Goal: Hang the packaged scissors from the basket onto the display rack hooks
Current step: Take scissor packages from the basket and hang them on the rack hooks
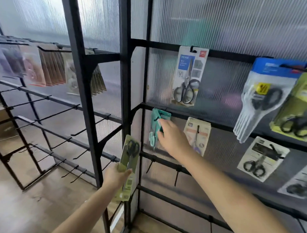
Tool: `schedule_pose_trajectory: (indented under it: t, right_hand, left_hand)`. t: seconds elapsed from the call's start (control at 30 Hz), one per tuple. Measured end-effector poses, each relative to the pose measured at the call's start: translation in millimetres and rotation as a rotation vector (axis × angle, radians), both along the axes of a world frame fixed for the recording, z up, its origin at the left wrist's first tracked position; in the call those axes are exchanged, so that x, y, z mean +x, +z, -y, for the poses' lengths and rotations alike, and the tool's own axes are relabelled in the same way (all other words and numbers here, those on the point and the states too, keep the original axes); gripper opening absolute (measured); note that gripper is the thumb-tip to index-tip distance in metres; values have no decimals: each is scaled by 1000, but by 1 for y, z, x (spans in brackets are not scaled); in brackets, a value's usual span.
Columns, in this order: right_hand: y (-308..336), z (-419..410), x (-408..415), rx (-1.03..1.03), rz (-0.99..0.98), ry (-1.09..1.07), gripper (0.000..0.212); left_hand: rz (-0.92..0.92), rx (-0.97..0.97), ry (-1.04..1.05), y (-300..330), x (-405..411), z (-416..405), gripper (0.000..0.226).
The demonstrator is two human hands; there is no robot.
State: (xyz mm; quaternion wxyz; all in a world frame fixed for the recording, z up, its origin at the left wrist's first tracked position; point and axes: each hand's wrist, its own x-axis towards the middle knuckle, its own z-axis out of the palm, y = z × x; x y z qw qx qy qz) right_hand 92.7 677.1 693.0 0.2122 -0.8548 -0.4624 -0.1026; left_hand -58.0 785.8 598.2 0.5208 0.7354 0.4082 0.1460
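Observation:
A teal pack of scissors [154, 133] hangs at the left end of the rack's second bar [218, 121], on a black hook [157, 118]. My right hand [171, 138] reaches in from the right and pinches this pack's right edge between thumb and fingers. Lower left, my left hand [115, 177] grips a green pack of black-handled scissors [129, 150] by its lower half and holds it upright in front of the rack's black post [123, 98]. The basket is out of view.
Other scissor packs hang on the rack: a white one [188, 75] above, a blue-topped stack [264, 95] and a green one [299, 107] at right, an orange-striped stack [198, 133] beside my right hand. Bare hooks [150, 166] stick out below. The left rack [62, 113] has several bare hooks.

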Motion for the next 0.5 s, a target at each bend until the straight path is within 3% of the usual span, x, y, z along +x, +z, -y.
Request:
schedule_pose_trajectory:
  t: [0.2, 0.33, 0.5]
  right_hand:
    - [4, 52, -56, -420, 449, 208, 52]
    - [3, 101, -76, -454, 446, 124, 24]
    - [0, 168, -83, -343, 395, -93, 30]
  left_hand:
    - [-235, 595, -456, 35, -7, 48, 13]
    - [-309, 960, -563, 65, -3, 89, 29]
    - [-123, 1269, -592, 89, -2, 133, 48]
